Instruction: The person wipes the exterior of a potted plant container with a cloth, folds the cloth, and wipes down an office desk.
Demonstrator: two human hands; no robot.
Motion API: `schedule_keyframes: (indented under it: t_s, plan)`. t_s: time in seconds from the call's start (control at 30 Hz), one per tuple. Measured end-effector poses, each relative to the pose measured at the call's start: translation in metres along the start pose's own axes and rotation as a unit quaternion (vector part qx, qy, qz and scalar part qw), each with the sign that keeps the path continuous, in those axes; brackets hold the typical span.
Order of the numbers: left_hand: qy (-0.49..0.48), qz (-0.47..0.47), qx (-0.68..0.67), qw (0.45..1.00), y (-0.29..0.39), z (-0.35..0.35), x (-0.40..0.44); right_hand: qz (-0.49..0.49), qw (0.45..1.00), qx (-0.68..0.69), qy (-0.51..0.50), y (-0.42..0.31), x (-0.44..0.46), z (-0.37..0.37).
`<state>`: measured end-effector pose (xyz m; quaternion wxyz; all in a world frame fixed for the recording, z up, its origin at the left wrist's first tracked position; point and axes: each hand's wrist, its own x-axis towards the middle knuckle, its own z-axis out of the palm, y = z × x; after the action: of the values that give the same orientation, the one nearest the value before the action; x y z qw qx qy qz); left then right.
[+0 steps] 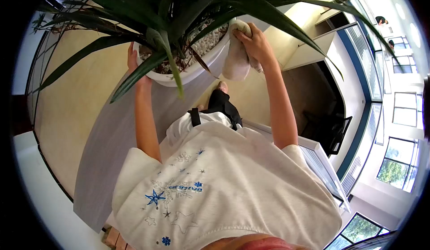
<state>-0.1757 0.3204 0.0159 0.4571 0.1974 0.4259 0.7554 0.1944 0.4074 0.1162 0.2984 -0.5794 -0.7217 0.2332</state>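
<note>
Beyond my white T-shirt (242, 173), my left hand (133, 64) lies against one side of the white planter (197, 73), its closure partly hidden by leaves; my right hand (258, 43) clutches a bunched, stained cloth (236, 65) at the opposite rim. Cloth and planter already meet; how much is finished or left, I cannot tell. Windows (396, 158) stand farther off.

A black chair (331, 134) stands near a blue-trimmed white partition (350, 73), with dark-framed windows (396, 160) beyond.
</note>
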Motion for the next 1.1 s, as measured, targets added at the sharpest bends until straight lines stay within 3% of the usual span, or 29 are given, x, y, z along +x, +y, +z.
schedule_keyframes:
  t_s: [0.1, 0.2, 0.23, 0.33, 0.37, 0.47, 0.53, 0.63, 0.73, 0.87, 0.9, 1.0, 1.1]
  plan:
    - [0.014, -0.009, -0.006, 1.000, -0.004, -0.005, 0.004, 0.011, 0.999, 0.028, -0.015, -0.021, 0.001, -0.007]
    - [0.039, -0.012, 0.006, 0.999, 0.006, 0.011, -0.008, -0.049, 0.995, -0.078, 0.035, 0.027, 0.045, 0.015]
    - [0.036, -0.006, 0.016, 0.999, 0.009, 0.014, -0.011, 0.006, 0.999, -0.030, 0.036, 0.041, 0.065, 0.025]
    - [0.006, 0.019, 0.042, 0.999, 0.014, 0.013, -0.013, 0.027, 0.998, -0.048, 0.019, 0.058, 0.121, 0.037]
    - [0.001, 0.018, 0.038, 0.999, 0.014, 0.014, -0.013, -0.014, 0.998, -0.061, 0.023, 0.066, 0.126, 0.038]
    - [-0.009, 0.012, 0.025, 1.000, 0.016, 0.018, -0.017, -0.049, 0.998, -0.031, 0.012, 0.081, 0.118, 0.041]
    - [0.026, -0.004, 0.014, 1.000, 0.021, 0.027, -0.018, 0.039, 0.996, 0.084, -0.017, 0.067, 0.092, 0.032]
    - [0.056, -0.015, -0.008, 0.998, 0.023, 0.031, -0.018, -0.004, 0.996, 0.085, -0.001, 0.014, 0.018, 0.009]
    - [0.055, 0.001, -0.024, 0.998, 0.003, 0.009, 0.002, 0.073, 0.991, 0.116, 0.006, 0.001, -0.013, 0.013]
    - [0.077, -0.012, -0.049, 0.996, -0.019, -0.020, 0.018, 0.064, 0.991, 0.119, 0.025, 0.012, 0.002, 0.019]
    - [0.087, -0.026, -0.052, 0.995, -0.019, -0.020, 0.017, -0.013, 0.990, 0.133, 0.039, 0.026, 0.014, 0.020]
    - [0.091, -0.037, 0.036, 0.994, 0.004, 0.003, 0.002, 0.085, 0.987, 0.130, 0.043, 0.039, 0.070, 0.028]
    - [0.049, -0.022, 0.010, 0.998, 0.006, 0.011, 0.004, 0.045, 0.980, 0.188, 0.053, 0.040, 0.083, 0.024]
